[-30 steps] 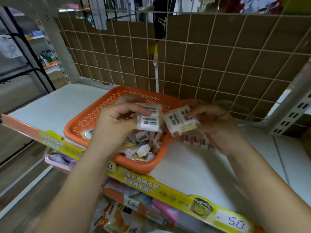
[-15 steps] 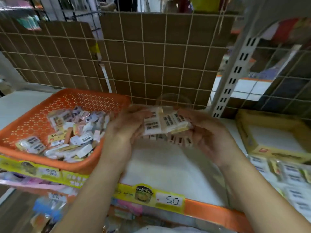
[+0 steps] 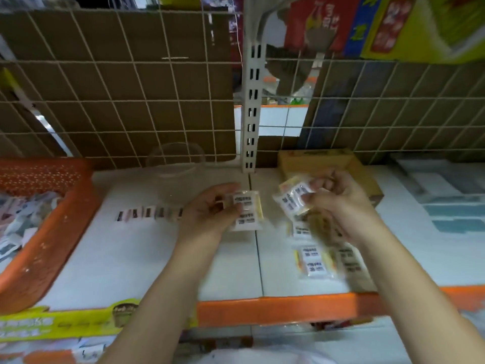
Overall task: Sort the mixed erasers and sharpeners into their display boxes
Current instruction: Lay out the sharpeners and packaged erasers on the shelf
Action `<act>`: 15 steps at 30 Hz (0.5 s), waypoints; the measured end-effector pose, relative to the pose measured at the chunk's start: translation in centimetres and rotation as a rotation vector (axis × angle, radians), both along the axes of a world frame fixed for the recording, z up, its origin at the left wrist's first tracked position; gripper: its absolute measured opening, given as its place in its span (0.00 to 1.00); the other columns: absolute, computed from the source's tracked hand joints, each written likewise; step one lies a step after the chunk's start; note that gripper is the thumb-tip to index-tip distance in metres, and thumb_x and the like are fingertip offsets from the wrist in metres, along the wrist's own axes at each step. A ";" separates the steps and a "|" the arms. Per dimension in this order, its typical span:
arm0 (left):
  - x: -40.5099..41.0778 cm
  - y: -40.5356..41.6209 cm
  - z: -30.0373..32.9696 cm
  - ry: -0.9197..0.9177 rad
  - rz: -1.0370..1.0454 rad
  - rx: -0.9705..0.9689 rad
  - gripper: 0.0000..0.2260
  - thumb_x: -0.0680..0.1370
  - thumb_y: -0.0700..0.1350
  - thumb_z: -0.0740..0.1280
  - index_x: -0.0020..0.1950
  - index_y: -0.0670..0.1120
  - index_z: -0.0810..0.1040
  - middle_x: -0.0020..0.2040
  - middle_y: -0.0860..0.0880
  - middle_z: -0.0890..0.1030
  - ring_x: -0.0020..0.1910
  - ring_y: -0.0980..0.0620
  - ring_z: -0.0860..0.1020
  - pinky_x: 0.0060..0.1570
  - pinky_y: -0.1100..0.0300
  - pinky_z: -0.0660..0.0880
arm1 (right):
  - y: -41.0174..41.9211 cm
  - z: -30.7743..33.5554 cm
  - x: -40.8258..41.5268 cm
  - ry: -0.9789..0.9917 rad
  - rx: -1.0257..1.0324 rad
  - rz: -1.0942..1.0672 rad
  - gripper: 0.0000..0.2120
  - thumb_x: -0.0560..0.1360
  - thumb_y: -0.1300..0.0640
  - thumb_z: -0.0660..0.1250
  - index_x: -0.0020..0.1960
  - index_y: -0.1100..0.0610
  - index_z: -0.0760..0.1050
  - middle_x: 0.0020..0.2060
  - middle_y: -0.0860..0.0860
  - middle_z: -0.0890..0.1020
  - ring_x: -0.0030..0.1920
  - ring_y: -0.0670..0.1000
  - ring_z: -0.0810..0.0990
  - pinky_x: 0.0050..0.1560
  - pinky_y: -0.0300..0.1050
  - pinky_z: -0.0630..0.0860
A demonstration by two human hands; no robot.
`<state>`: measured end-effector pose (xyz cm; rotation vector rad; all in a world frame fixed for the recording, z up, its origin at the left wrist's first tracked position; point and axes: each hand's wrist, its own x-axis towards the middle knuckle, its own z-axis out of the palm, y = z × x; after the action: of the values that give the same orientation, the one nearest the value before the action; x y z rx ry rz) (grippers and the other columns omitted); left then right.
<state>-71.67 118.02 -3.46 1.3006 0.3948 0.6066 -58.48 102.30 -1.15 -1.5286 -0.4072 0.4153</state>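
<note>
White shop shelving beneath you: your left hand pinches one clear-wrapped white eraser pack, your right hand pinches another wrapped pack, likely bound for the yellow cardboard display box.

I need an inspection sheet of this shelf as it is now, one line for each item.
Surface: white shelf, orange front edge.
Job's things: orange basket of mixed small items at left; wrapped eraser packs lying at right; cardboard box behind.
Clutter: row of small items; clear bowl.
Hands: left hand holds an eraser pack; right hand holds packs.
Cables: nothing seen.
Surroundings: wire grid, cardboard behind it.
</note>
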 end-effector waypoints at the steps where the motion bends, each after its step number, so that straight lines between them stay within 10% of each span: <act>1: 0.4 -0.3 -0.2 0.011 -0.019 -0.005 0.16 0.69 0.29 0.68 0.44 0.50 0.82 0.41 0.51 0.82 0.42 0.53 0.80 0.43 0.60 0.77 | -0.8 -0.2 0.6 -0.046 -0.076 -0.002 0.16 0.67 0.75 0.67 0.45 0.55 0.73 0.35 0.48 0.77 0.33 0.43 0.79 0.34 0.37 0.75; 9: 2.6 -1.8 -1.5 0.154 -0.083 0.029 0.17 0.69 0.28 0.68 0.46 0.50 0.80 0.48 0.43 0.81 0.45 0.49 0.80 0.51 0.51 0.76 | -2.1 -2.8 2.3 -0.204 -0.439 0.077 0.11 0.70 0.66 0.70 0.40 0.50 0.80 0.40 0.47 0.82 0.42 0.45 0.78 0.41 0.36 0.72; 15: 2.6 -2.2 -1.9 0.176 -0.116 0.063 0.19 0.69 0.31 0.70 0.52 0.52 0.78 0.51 0.45 0.80 0.42 0.55 0.81 0.38 0.64 0.77 | -1.6 -4.2 2.6 -0.518 -0.610 0.165 0.10 0.73 0.65 0.67 0.53 0.59 0.81 0.49 0.53 0.82 0.47 0.49 0.78 0.51 0.36 0.71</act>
<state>-69.02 115.85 -5.34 1.4316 0.4435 0.4110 -55.87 100.74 -5.36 -2.2134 -0.8712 0.2756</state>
